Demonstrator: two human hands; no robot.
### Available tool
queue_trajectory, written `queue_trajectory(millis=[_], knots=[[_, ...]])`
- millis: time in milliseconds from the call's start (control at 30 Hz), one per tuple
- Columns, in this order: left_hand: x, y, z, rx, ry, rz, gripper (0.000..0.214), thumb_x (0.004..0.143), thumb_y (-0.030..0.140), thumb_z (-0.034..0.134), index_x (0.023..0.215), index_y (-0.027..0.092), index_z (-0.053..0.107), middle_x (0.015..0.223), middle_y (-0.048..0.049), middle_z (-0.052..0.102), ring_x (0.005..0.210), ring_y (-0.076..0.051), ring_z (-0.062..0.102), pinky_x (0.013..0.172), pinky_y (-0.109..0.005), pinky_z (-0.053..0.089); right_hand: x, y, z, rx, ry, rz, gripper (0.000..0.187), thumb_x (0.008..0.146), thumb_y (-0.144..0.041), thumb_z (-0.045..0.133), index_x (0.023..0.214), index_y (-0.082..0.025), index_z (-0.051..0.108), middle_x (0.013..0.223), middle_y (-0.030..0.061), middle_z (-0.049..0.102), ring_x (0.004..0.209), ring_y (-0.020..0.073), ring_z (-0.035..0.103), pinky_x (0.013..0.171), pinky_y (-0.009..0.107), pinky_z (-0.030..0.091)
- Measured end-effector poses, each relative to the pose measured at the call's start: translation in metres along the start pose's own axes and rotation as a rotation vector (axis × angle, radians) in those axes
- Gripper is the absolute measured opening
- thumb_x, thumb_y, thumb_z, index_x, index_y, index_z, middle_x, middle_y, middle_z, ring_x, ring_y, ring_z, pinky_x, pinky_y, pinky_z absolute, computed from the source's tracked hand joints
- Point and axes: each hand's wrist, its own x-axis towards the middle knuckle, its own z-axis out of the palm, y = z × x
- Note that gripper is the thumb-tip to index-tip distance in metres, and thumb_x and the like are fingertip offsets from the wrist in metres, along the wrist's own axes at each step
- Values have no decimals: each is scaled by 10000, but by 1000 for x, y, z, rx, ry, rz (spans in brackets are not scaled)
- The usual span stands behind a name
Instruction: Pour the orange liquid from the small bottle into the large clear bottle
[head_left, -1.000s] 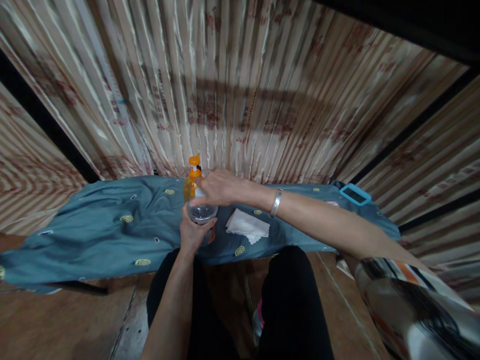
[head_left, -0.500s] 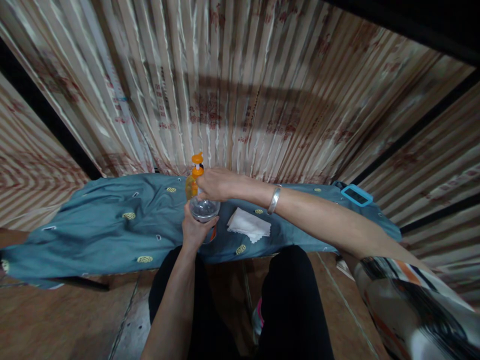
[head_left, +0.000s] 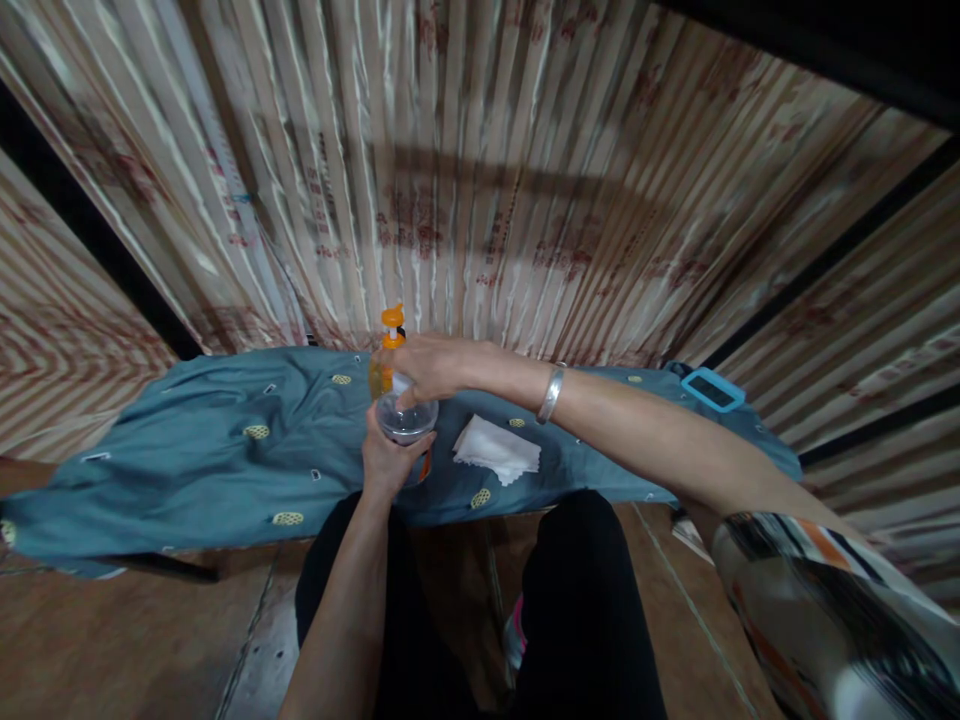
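Left hand (head_left: 385, 458) clasps clear container (head_left: 409, 422); right hand (head_left: 433, 366) (grip unclear) at its rim.

Red-patterned beige curtains (head_left: 480, 130) are hanging beyond a cloth-draped table (head_left: 202, 440); dark poles (head_left: 97, 232) are slanting at left and right; near, brown floor tiles (head_left: 97, 640) are showing.

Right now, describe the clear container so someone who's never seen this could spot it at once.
Start at the pleated curtain, then the long blue-green cover below it. Left of the folded white cloth, find the left hand cupped around the clear container. It is round, colourless and see-through, unlike the orange-topped pump bottle just beyond it.
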Motion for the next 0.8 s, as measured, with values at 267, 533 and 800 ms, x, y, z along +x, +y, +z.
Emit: queue_trajectory(millis=[267,533,800], knots=[[1,1,1,-7,4,-2,811,500,311,872,1210,208,493,1061,-57,710,973,-248,714,849,-371,580,1,-2,0,33,-2,17,147,932,-205,654,1065,-144,672,1081,51,713,1019,200,679,914,412,536],[2,3,1,-24,-5,-9,842,481,308,887,1216,206,489,1097,-68,707,1008,-259,711,873,-387,581,-14,18,2,311,204,73,349,900,-231,690,1225,-126,619,1061,82,704,1008,211,643,891,341,461],[2,-1,1,16,12,10,826,484,347,883,1201,203,499,1104,-81,702,1021,-274,706,899,-410,577,-73,54,146,846,317,521,287,967,-397,620,1133,-164,634,1052,39,684,859,158,680,767,350,581]])
